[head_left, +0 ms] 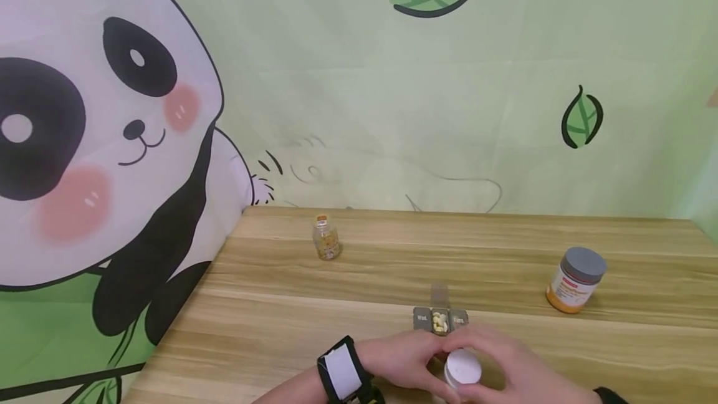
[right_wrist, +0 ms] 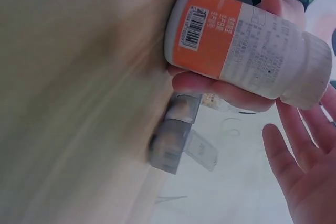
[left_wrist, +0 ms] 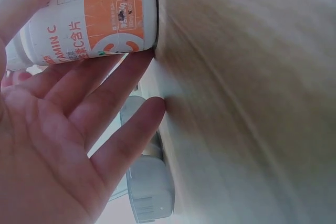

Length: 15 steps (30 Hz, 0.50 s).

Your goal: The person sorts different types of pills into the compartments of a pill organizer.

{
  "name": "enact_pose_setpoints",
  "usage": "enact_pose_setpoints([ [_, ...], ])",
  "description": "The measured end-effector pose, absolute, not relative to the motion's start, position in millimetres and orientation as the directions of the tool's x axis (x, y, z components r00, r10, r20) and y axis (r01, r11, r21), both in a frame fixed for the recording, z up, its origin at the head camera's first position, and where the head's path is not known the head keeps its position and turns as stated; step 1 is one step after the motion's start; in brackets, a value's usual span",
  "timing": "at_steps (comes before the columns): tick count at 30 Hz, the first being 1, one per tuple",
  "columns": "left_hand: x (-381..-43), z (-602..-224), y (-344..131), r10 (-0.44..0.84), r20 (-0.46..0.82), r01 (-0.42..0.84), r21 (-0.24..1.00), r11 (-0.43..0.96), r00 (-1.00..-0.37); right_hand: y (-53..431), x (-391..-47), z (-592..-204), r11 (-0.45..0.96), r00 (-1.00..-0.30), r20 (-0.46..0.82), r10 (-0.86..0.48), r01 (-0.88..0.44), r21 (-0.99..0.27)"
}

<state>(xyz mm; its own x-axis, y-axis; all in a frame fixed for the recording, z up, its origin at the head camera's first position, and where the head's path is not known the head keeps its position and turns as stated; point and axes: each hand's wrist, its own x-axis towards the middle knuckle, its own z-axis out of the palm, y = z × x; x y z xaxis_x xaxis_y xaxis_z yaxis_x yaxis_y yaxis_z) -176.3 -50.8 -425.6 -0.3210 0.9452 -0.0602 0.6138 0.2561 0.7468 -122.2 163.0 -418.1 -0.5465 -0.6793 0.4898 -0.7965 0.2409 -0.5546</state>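
A white vitamin C bottle with an orange label stands on the table between the two hands. My left hand holds its body, with the thumb on one side and fingers along the other in the left wrist view. My right hand curves round the white cap, its fingertips at the cap in the right wrist view. Just beyond the hands lies a grey pill organizer with labelled lids. One compartment has its lid raised and contains pale yellow tablets. The hands hide the organizer's near part.
A small clear jar with yellowish contents stands at the back left of the wooden table. At the right is an orange and white jar with a grey lid. A panda-printed cloth hangs behind the table.
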Motion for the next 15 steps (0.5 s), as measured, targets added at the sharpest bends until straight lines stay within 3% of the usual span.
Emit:
enact_pose_setpoints([
  [7, -177, -426, -50, 0.941, -0.096, 0.562, 0.780, 0.274, -0.325, 180, -119, -425, 0.183, -0.593, 0.442, -0.673, -0.713, -0.677],
  [15, -177, -426, -49, 0.936, -0.103, 0.580, 0.760, 0.292, -0.337, 191, -118, -431, 0.202, -0.585, 0.515, -0.626, -0.760, -0.617],
])
